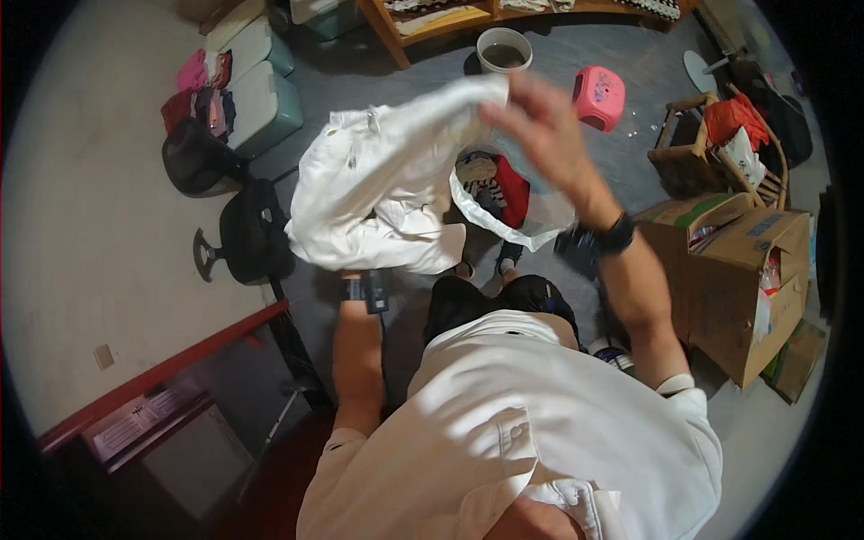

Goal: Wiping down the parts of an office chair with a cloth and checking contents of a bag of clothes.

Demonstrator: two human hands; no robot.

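Observation:
A bunched white garment (385,196) with a metal button, apparently trousers, hangs in the air before me. Its folds cover nearly all of my left hand (352,274); only the strapped wrist shows below them, so that hand's grip is hidden. My right hand (540,128), blurred and wearing a black wristband, is at the garment's raised right end. Its fingers look spread; whether they pinch the cloth cannot be told. Below and between the hands, a clear plastic bag (550,212) with a white rim surrounds red, striped and tan clothes (498,189).
Around me stand a white bucket of dark liquid (504,52), a pink stool (599,98), a bamboo chair (682,135) and a large cardboard box (722,290). At left are black chairs (253,229) and lidded bins (260,111) bearing folded clothes. A wooden shelf (439,30) is beyond.

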